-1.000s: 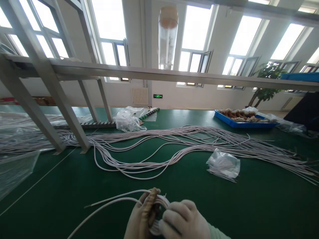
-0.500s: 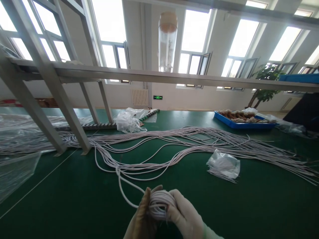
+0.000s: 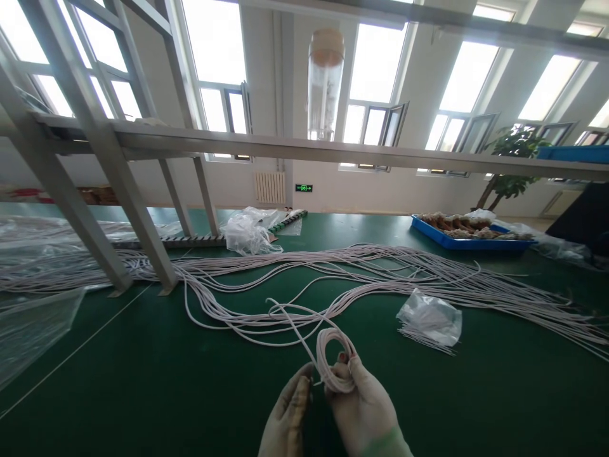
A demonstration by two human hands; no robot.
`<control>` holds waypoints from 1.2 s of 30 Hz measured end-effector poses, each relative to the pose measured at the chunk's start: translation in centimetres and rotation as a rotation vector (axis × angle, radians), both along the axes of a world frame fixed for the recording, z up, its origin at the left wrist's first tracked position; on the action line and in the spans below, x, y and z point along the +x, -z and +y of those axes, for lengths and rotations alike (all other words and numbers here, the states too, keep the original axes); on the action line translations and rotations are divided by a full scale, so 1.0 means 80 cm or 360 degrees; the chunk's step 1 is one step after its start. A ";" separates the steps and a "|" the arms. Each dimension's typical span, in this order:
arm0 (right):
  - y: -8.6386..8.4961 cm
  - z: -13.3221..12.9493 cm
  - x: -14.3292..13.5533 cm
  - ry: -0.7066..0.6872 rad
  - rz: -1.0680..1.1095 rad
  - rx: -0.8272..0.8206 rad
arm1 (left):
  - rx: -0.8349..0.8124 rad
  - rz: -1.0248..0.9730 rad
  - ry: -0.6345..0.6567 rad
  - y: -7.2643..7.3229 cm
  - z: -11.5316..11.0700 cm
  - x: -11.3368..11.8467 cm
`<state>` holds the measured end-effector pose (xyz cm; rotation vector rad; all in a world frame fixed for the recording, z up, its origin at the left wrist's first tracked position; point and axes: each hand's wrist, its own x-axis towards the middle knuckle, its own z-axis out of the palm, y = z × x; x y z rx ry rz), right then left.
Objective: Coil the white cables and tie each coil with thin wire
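Note:
A pale coil of cable [image 3: 324,363], wound in several loops, stands up just above the green table, its round opening facing me. My right hand [image 3: 368,406], in a whitish glove, is closed on the coil's right and lower side, with the thumb on top and fingertips inside the ring. At the coil's lower left, my left hand [image 3: 289,409], also gloved, has its fingers pressed together around a strand of the cable; a short tip shows by the fingertips. From there a loose strand [image 3: 292,325] runs up and left, ending in a small hook over the other cables.
A long bundle of pale cables [image 3: 380,285] stretches across the green table [image 3: 190,387]. A clear bag [image 3: 431,317] with short strands lies to the right. Behind are a blue tray [image 3: 457,240] and crumpled plastic [image 3: 252,231]. Metal shelf legs [image 3: 133,209] stand left, beneath a shelf bar [image 3: 333,151].
The coil has turned from edge-on to ring-facing and moved up and right in my right hand. My left hand has come off its side to a strand, whose free end now sticks out up and left.

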<state>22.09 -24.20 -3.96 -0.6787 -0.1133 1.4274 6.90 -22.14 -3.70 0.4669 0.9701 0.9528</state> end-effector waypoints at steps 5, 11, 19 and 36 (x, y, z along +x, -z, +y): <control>-0.017 -0.008 -0.016 0.0159 -0.0425 0.0008 | -0.0248 0.0130 0.0067 -0.023 -0.002 -0.007; -0.033 -0.018 -0.040 0.0156 -0.0649 -0.0033 | -0.0215 0.0290 0.0199 -0.041 -0.003 0.002; -0.023 -0.020 -0.056 0.0211 -0.0837 -0.0193 | 0.0092 0.0319 0.0116 -0.052 -0.013 0.012; -0.011 -0.026 -0.055 -0.0192 -0.1271 -0.0097 | -0.0092 0.0279 0.0097 -0.052 0.006 0.001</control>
